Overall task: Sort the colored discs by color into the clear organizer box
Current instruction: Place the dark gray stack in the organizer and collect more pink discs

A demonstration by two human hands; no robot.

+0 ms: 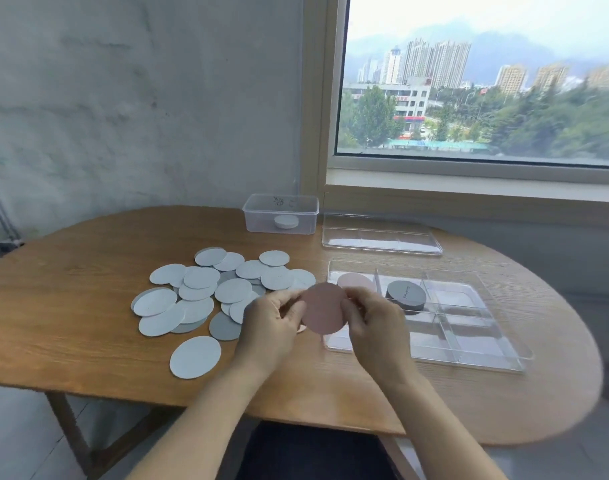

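Pink disc (pixel 322 308) pinched at both edges, raised over the table (pixel 88 271) just at the near-left corner of the clear organizer box (pixel 469 362). Left hand (pixel 271 323) curled on its left rim, right hand (pixel 375 320) curled on its right rim, flat face turned toward the camera. Behind it, inside the box's far-left compartment, a second pink disc (pixel 356 281) lying flat; next compartment to the right holding a dark grey stack (pixel 407 295), lettering on top too small to read. To the left of the hands, a loose overlapping pile of pale discs (pixel 209 292) with a few darker grey ones (pixel 225 326) among them, and one pale disc (pixel 195 356) lying apart nearer the table's front edge. Farther back, the box's clear lid (pixel 382 237) flat on the table, and beside it to the left a small clear tub (pixel 280 213) containing a white puck-like stack (pixel 286 222). Beyond, a window (pixel 469 81) facing trees and tall buildings.
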